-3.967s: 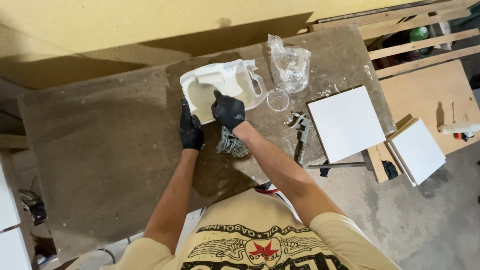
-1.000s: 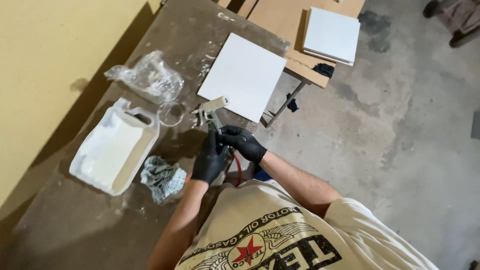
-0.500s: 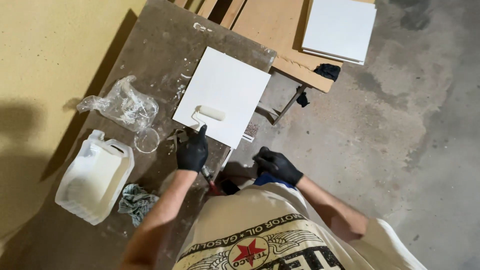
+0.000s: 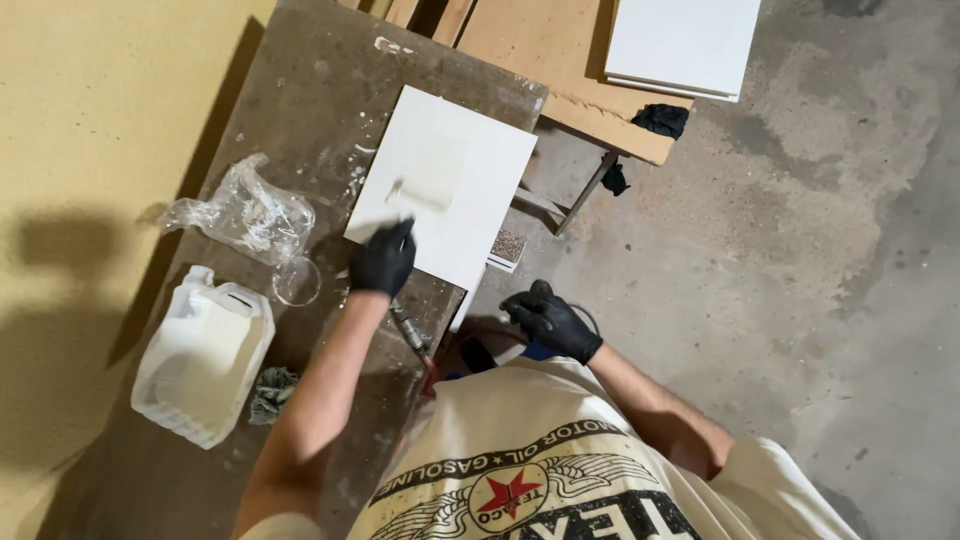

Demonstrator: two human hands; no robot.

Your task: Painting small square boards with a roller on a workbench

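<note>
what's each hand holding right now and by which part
The left hand grips a small white paint roller by its handle, on the white square panel. The right hand appears to hold nothing.

Blurred paint roller [image 4: 428, 190], handle hidden in left hand [image 4: 383, 258]; far white panel [image 4: 680, 45] cut off.
</note>
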